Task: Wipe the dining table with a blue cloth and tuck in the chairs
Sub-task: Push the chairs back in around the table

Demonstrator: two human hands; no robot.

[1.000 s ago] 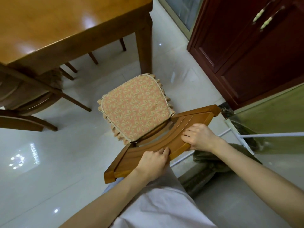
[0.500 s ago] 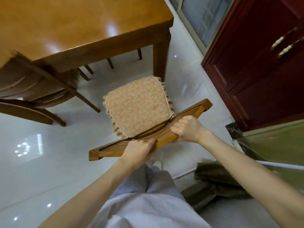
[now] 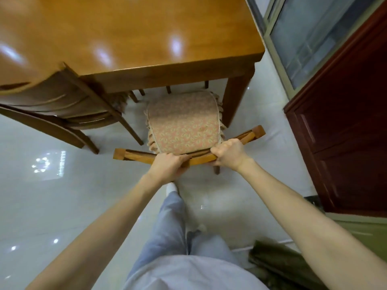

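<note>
A person stands behind a wooden chair (image 3: 250,135) at the corner of a glossy wooden worktop (image 3: 136,34), both arms stretched forward and down. The left hand (image 3: 167,166) grips the chair's curved top rail near its middle, fingers curled over the wood. The right hand (image 3: 228,152) grips the same rail just to the right, knuckles up and fingers wrapped round it; a short stretch of bare rail shows between the two hands.

The chair faces the worktop. Its seat carries a pink leaf-patterned cushion (image 3: 184,124) with a frilled edge, and the front of the cushion lies in shadow under the worktop's near edge. The chair stands just beside the worktop's corner leg (image 3: 236,97) on its right. A second, darker wooden chair (image 3: 52,101) stands on its left, its back close against the worktop's edge and blurred.

The floor (image 3: 52,195) is pale, shiny tile with reflected lights. The person's light blue-grey trousers (image 3: 173,216) show between the arms. A dark red cabinet (image 3: 345,122) stands at the right, with a glass panel (image 3: 314,28) in a pale frame beyond it. A dark olive bundle (image 3: 276,258) lies at the lower right, too blurred to identify.
</note>
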